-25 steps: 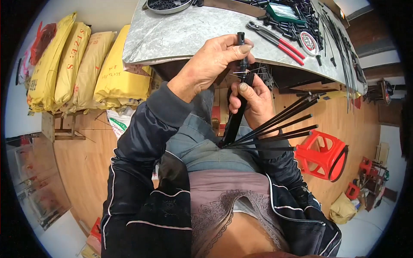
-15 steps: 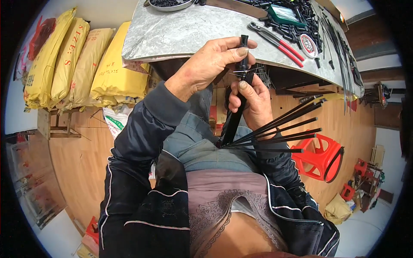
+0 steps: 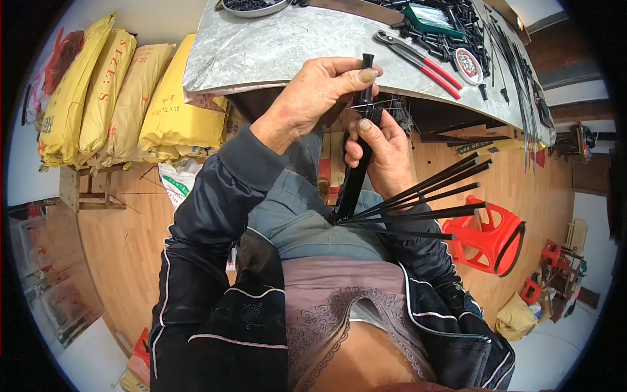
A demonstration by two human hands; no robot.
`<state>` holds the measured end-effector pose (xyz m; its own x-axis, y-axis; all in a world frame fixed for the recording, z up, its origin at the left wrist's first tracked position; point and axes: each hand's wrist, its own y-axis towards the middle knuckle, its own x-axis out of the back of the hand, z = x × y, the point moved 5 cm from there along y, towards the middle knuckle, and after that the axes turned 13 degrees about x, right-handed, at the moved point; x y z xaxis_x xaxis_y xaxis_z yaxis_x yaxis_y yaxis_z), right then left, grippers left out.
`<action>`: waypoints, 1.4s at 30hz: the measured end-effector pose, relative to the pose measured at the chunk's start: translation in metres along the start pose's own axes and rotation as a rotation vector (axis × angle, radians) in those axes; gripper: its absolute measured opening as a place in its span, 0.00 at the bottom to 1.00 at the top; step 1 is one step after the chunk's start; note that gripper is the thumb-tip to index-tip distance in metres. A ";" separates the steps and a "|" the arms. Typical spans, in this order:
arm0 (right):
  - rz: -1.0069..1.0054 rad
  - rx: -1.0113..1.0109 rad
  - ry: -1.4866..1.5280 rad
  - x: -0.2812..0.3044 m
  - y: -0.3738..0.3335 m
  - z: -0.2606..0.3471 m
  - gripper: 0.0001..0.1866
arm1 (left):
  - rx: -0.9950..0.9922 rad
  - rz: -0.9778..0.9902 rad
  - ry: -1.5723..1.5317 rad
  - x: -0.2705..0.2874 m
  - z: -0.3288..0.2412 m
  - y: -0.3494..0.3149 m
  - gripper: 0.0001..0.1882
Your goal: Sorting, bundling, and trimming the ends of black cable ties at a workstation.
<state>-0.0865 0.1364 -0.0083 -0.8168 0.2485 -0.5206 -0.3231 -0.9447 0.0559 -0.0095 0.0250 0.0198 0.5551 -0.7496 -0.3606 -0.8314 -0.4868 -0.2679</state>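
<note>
Black and tubular, a flared fitting (image 3: 368, 62) pinched by the left hand (image 3: 320, 88) sits at one o'clock above slim rods (image 3: 356, 179) the right hand (image 3: 390, 150) clasps, several fanning toward three o'clock.

- Bright, fairly even indoor light.
- Table (image 3: 261, 52) pale, deep shadow beneath.
- Left hand (image 3: 319, 88) and right hand (image 3: 388, 153) fairly sharp.
- Fisheye bends outer edges; corners black.
- Left margin hazy.

Red lettering (image 3: 117, 62) on yellow sacks (image 3: 98, 121)
</note>
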 end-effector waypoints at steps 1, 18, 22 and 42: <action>0.000 -0.001 0.001 0.000 0.000 0.000 0.10 | 0.001 -0.001 0.000 -0.001 0.001 0.000 0.19; 0.063 -0.047 0.088 0.001 0.002 -0.004 0.12 | -0.053 0.072 -0.206 0.001 0.012 0.000 0.20; -0.009 -0.068 0.080 0.004 0.002 -0.003 0.11 | -0.035 -0.001 -0.162 -0.004 0.010 -0.002 0.21; 0.267 0.105 -0.549 0.040 0.022 0.018 0.17 | -0.122 -0.174 0.044 -0.021 0.023 -0.027 0.18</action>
<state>-0.1351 0.1290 -0.0127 -0.9937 0.1066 0.0354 -0.0962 -0.9704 0.2216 0.0020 0.0646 0.0138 0.6914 -0.6667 -0.2785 -0.7212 -0.6596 -0.2116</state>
